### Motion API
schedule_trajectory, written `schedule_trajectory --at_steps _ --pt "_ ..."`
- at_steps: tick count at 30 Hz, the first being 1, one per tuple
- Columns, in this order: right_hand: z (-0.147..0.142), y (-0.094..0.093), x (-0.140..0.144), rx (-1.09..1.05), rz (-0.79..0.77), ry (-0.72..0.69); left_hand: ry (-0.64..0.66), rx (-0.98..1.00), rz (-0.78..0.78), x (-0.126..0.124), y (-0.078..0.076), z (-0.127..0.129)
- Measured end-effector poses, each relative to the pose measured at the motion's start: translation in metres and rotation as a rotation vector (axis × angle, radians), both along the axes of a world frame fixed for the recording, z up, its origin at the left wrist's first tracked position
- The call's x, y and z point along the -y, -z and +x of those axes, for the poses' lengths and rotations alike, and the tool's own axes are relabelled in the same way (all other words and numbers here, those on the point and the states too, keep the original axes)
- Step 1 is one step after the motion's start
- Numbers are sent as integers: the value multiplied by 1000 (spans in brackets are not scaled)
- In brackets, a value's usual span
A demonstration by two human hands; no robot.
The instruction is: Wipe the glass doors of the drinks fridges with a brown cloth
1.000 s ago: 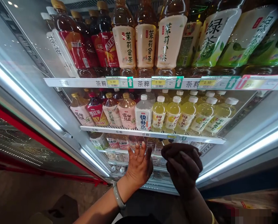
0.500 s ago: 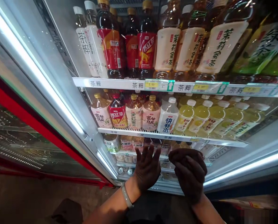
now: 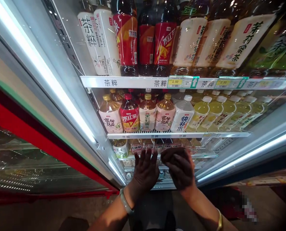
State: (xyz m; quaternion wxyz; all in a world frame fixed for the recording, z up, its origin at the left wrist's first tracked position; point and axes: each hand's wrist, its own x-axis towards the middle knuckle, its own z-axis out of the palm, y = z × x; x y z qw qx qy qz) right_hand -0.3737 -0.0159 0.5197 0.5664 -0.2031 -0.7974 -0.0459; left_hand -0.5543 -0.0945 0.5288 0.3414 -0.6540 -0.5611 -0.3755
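Note:
My left hand [image 3: 145,171], a pale bangle on its wrist, is held out with fingers spread and nothing in it. Beside it, my right hand [image 3: 180,168] is closed, its fingers curled inward; whatever may be in them is hidden. Both hands hover before the lower shelves of a lit drinks cooler and partly cover the bottles with dark red labels there. Above them stand a pink-labelled bottle [image 3: 165,114], a cream-labelled bottle [image 3: 147,114], a red-labelled bottle [image 3: 130,115] and a white bottle [image 3: 182,115]. A green-and-white labelled bottle [image 3: 120,148] sits lower left of these.
The upper shelf edge [image 3: 138,82] carries price tags and large tea bottles [image 3: 189,41]. Yellow drink bottles [image 3: 212,112] line the right of the middle shelf. A red-framed door [image 3: 49,144] stands at left. Bright light strips [image 3: 49,73] run along both sides.
The view has shifted, so the bottles sit farther right in the picture. My right hand has come closer to my left hand. The left stays spread and the right stays closed.

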Motion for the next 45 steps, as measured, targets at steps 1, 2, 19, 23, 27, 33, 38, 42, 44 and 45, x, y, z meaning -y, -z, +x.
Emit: schedule_trajectory --at_steps 1,2,19,23,27,33,38,42,44,45 --pt "-10 3 7 24 21 -35 15 11 8 2 1 -5" --pt "-22 3 14 38 53 -63 27 23 15 5 2 -11" --pt "-110 -22 56 99 147 -168 -36 5 -4 53 4 -97" --pt "-112 -50 52 2 158 -81 -64 8 12 60 -3 -114" --pt "-107 -43 54 -69 120 -25 -72 5 19 66 -3 -123" --pt "-148 -42 71 29 169 -158 -37 17 33 68 -11 -127" --pt "-154 -78 66 -100 203 -111 -68 59 65 67 -37 -140" --pt "-153 -62 75 -81 166 -87 -55 17 51 70 -34 -140" --pt "-160 -54 81 -62 151 -118 -39 9 50 71 -29 -138" --pt "-164 -56 82 -62 151 -136 -38 14 54 71 -29 -137"
